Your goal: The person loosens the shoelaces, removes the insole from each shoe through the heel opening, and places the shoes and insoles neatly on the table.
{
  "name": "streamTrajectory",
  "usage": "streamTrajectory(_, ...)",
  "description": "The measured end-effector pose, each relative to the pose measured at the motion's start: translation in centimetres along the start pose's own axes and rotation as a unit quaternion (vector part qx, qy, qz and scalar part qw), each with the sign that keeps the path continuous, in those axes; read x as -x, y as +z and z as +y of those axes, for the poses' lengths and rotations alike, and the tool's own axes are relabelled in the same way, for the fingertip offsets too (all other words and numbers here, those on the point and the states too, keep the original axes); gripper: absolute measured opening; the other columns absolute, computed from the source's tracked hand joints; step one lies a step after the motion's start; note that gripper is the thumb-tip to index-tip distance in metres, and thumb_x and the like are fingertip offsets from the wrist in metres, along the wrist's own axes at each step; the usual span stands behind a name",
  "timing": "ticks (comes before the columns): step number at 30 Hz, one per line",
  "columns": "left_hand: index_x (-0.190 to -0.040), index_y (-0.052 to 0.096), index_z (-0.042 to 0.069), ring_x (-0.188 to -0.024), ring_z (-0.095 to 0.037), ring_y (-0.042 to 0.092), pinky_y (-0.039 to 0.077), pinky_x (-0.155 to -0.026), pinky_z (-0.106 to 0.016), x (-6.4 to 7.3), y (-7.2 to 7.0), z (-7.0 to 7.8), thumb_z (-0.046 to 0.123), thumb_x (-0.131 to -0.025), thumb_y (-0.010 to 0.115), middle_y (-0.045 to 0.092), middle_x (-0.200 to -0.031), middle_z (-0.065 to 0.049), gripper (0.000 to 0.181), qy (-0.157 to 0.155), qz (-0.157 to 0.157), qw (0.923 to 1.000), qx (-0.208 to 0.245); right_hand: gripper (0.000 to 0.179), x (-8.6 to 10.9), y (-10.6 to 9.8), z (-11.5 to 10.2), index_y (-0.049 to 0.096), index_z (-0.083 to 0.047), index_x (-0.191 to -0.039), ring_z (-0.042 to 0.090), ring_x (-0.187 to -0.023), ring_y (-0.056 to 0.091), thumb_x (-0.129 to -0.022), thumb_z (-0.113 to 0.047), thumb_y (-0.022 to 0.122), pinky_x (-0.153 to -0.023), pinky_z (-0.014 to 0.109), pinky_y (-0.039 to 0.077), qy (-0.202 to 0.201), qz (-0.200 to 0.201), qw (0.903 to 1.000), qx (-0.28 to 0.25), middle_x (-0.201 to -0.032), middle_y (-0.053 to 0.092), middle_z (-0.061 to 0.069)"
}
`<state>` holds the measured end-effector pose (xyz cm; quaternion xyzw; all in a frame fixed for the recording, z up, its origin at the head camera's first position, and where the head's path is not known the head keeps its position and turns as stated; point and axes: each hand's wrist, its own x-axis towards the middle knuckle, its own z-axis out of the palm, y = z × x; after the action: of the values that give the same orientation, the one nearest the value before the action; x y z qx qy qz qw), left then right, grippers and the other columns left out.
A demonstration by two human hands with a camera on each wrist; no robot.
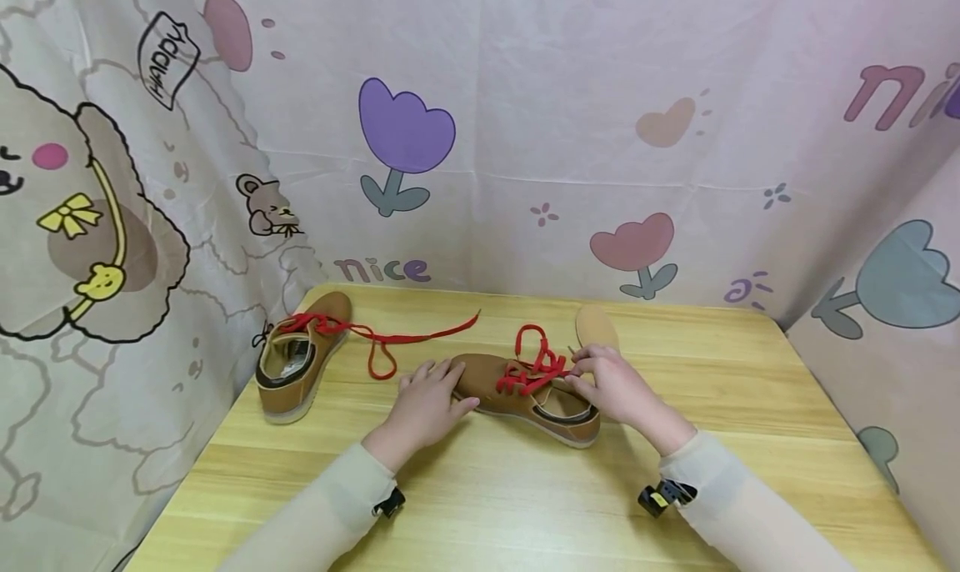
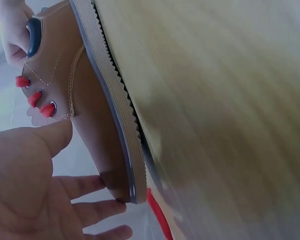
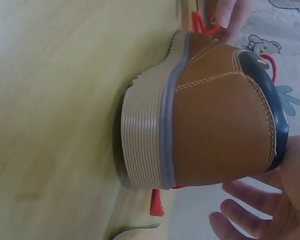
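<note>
A brown lace-up shoe lies on the table, toe to the left, its red shoelace threaded through several eyelets. My left hand rests at the toe, fingers spread along the far side and thumb near the close side. In the left wrist view, its fingertips meet the toe. My right hand is at the far side of the shoe's opening, where the lace runs to its thumb and forefinger, which pinch it. The right wrist view shows the heel covering these two; the other fingers stay loose.
Another brown shoe stands at the left, its long red lace trailing right across the table. A pale insole lies behind my right hand. A printed curtain hangs behind the wooden table and at both sides.
</note>
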<state>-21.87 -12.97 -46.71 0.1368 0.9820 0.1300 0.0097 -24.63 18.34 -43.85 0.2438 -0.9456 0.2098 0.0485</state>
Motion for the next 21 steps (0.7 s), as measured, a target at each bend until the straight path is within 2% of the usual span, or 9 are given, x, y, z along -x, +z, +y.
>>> streamTrajectory(9,-0.157,0.037,0.017,-0.145,-0.045,0.028,0.028,-0.108,-0.067,-1.8,-0.1,-0.1,0.054,-0.104,0.04,0.034,-0.16,-0.014,0.064,0.018,-0.026,0.999,0.032,0.012,0.8,0.1,-0.2,0.077,-0.011,-0.083,0.034,-0.107,0.057,-0.092,-0.015,0.072,-0.093,0.05,0.049,-0.005,0.012,0.9999,0.007,-0.114,0.066,0.014)
streamTrajectory(15,-0.158,0.033,0.019,-0.146,-0.043,0.026,0.027,-0.108,-0.068,-3.6,0.0,-0.2,0.053,-0.106,0.033,0.029,-0.163,-0.01,0.062,0.027,-0.038,0.9984,0.031,0.013,1.2,0.2,-0.9,0.075,-0.014,-0.077,0.031,-0.099,0.057,-0.09,-0.014,0.074,-0.087,0.048,0.049,-0.026,0.032,0.9989,0.023,-0.105,0.068,0.009)
streamTrajectory(21,-0.159,0.031,0.021,-0.147,-0.041,0.025,0.026,-0.11,-0.066,-5.1,0.1,-0.3,0.05,-0.108,0.031,0.027,-0.164,-0.009,0.059,0.027,-0.048,0.998,0.032,0.015,1.6,0.4,-2.0,0.074,-0.012,-0.075,0.029,-0.097,0.057,-0.089,-0.016,0.075,-0.086,0.045,0.05,-0.031,0.042,0.9975,0.048,-0.104,0.068,0.008)
